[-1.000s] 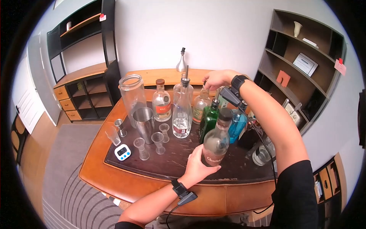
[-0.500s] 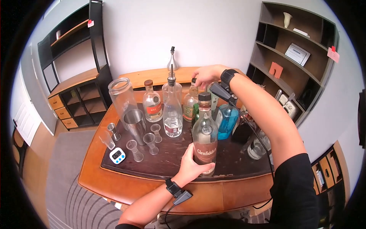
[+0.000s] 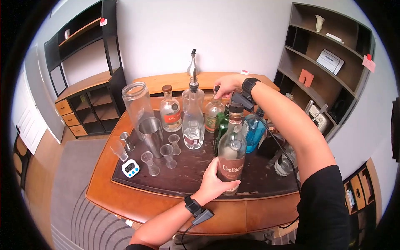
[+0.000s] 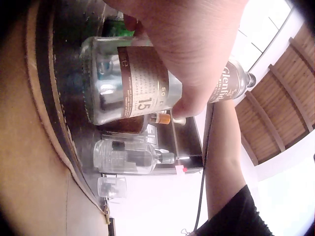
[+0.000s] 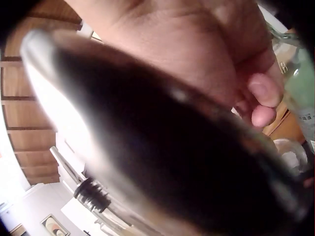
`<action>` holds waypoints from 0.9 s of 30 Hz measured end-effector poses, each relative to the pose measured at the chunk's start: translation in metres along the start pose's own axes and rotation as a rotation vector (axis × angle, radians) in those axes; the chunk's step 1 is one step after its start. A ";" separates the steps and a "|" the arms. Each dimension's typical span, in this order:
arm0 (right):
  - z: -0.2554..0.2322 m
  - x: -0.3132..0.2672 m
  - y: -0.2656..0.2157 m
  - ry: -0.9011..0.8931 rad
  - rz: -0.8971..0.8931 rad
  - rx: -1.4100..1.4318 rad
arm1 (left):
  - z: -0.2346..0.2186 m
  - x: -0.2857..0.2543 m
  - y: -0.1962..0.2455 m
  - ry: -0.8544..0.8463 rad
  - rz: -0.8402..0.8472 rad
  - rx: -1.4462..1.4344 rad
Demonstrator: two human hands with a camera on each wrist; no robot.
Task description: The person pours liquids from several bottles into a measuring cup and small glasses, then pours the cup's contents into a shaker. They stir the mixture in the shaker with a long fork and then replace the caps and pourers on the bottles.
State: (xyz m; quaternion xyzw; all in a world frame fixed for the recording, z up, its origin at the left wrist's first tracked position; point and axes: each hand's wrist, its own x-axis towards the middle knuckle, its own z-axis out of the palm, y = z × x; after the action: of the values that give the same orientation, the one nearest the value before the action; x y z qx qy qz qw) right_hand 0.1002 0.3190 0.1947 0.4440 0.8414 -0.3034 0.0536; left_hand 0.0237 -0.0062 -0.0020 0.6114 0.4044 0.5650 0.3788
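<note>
My left hand (image 3: 213, 183) grips the lower part of the Glenfiddich bottle (image 3: 231, 160) near the desk's front edge. In the left wrist view, the thumb side of the hand (image 4: 192, 49) covers part of the bottle (image 4: 106, 83), whose label reads 15. Farther back, my right hand (image 3: 230, 85) pinches the dark-topped cap or neck of a clear bottle (image 3: 213, 118) standing on the desk. A green bottle (image 3: 221, 129) stands between them. In the right wrist view a large dark blurred shape hides much, and the hand's fingertips (image 5: 266, 98) look curled.
Left of the hands stand a pourer bottle (image 3: 193, 125), a red-labelled bottle (image 3: 171, 116), a glass jar (image 3: 135, 100), a metal shaker (image 3: 151, 135), several small measuring glasses (image 3: 168, 156) and a white timer (image 3: 131, 168). A blue bottle (image 3: 252, 133) and others stand at the right.
The Glenfiddich bottle has come lower and nearer the front edge, and stands straighter, still in my left hand. My right hand remains at the top of the clear bottle. The head view has shifted.
</note>
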 end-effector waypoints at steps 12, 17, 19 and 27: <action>-0.028 -0.041 -0.025 0.264 -0.168 -0.065 | -0.001 -0.001 0.001 -0.025 0.005 0.036; -0.094 -0.114 -0.061 0.599 -0.277 -0.052 | 0.000 -0.002 -0.003 -0.024 0.022 0.043; -0.111 -0.151 -0.071 0.755 -0.339 0.034 | 0.000 -0.003 0.000 -0.015 0.010 0.073; -0.115 -0.279 -0.075 0.928 -0.552 0.234 | 0.000 -0.004 -0.008 0.072 0.091 0.075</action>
State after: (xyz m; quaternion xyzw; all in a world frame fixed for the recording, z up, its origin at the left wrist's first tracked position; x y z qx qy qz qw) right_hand 0.2298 0.1526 0.4229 0.2969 0.8226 -0.1699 -0.4543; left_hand 0.0227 -0.0067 -0.0106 0.6223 0.4104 0.5877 0.3146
